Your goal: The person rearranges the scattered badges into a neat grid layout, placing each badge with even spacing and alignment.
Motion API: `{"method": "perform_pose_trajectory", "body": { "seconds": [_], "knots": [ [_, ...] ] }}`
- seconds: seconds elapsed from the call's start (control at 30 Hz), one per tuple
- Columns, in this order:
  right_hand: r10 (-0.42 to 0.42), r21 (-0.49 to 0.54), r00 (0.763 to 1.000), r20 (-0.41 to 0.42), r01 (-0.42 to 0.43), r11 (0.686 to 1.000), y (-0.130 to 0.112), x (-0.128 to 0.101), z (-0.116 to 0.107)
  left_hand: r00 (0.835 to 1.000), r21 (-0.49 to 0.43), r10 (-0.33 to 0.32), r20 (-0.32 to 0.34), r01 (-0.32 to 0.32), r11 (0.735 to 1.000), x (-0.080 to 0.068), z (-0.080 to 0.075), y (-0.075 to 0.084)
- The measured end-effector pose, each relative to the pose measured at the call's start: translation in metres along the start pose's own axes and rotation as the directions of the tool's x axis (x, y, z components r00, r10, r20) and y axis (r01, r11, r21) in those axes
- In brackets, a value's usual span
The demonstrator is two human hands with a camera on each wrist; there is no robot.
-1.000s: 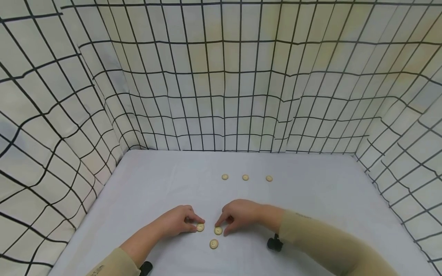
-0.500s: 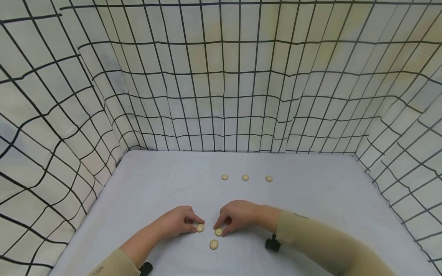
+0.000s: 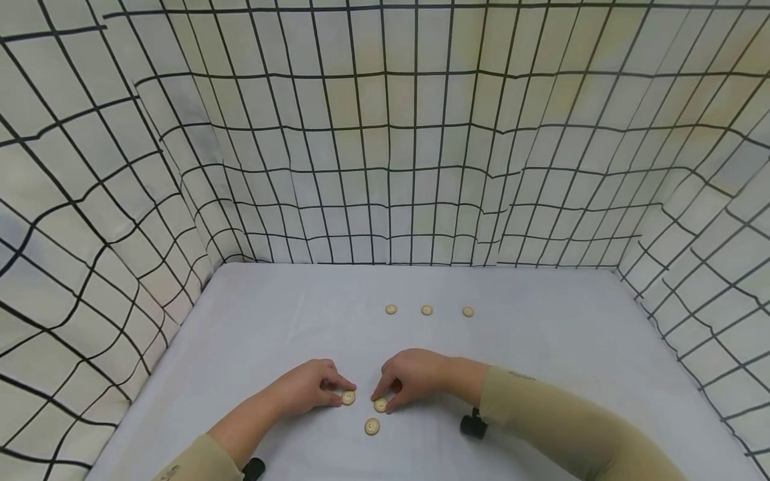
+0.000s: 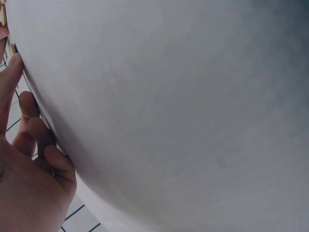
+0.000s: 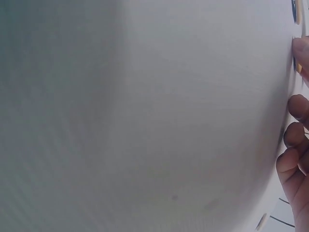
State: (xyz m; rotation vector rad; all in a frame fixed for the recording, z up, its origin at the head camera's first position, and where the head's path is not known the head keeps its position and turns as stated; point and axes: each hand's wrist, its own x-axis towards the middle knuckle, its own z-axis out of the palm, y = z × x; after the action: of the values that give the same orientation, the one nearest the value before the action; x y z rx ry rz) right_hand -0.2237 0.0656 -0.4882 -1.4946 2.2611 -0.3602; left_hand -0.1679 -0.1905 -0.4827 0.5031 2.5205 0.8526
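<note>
Three cream buttons lie close together on the white table near me. My left hand (image 3: pixel 340 393) pinches the left button (image 3: pixel 348 398) between thumb and index finger. My right hand (image 3: pixel 386 399) pinches the middle button (image 3: pixel 380 405) the same way. The third button (image 3: pixel 372 426) lies free just in front of both hands. In the left wrist view the left hand's fingers (image 4: pixel 36 130) rest curled on the table surface, with button edges (image 4: pixel 4 17) at the top left corner. The right wrist view shows the right hand's fingertips (image 5: pixel 297 106) at the frame's right edge.
Farther back, a row of three small buttons (image 3: pixel 426 310) lies on the table (image 3: pixel 541 334). Checked cloth walls (image 3: pixel 385 167) close in the left, back and right sides. Black wrist mounts (image 3: pixel 473 426) sit under both forearms.
The right forearm has slid slightly to the left. Both hands and the buttons have hardly moved.
</note>
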Motion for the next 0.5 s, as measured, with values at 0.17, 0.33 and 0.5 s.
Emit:
{"method": "perform_pose_trajectory", "body": {
  "seconds": [0.17,0.33,0.5],
  "knots": [
    [0.004,0.005,1.0,-0.005,-0.004,1.0,0.0011,-0.0004,0.001,1.0,0.005,-0.002,0.001,0.002,1.0,0.0004,0.0006,0.0],
    [0.017,0.002,0.999,-0.028,-0.017,1.0,0.002,-0.0025,-0.0004,1.0,0.01,-0.01,0.005,0.01,1.0,0.0015,0.001,-0.0003],
    [0.021,0.004,0.998,-0.055,-0.021,1.0,0.0015,-0.0057,-0.0046,1.0,0.008,-0.011,0.008,0.011,1.0,0.0013,0.0008,-0.0013]
  ]
}}
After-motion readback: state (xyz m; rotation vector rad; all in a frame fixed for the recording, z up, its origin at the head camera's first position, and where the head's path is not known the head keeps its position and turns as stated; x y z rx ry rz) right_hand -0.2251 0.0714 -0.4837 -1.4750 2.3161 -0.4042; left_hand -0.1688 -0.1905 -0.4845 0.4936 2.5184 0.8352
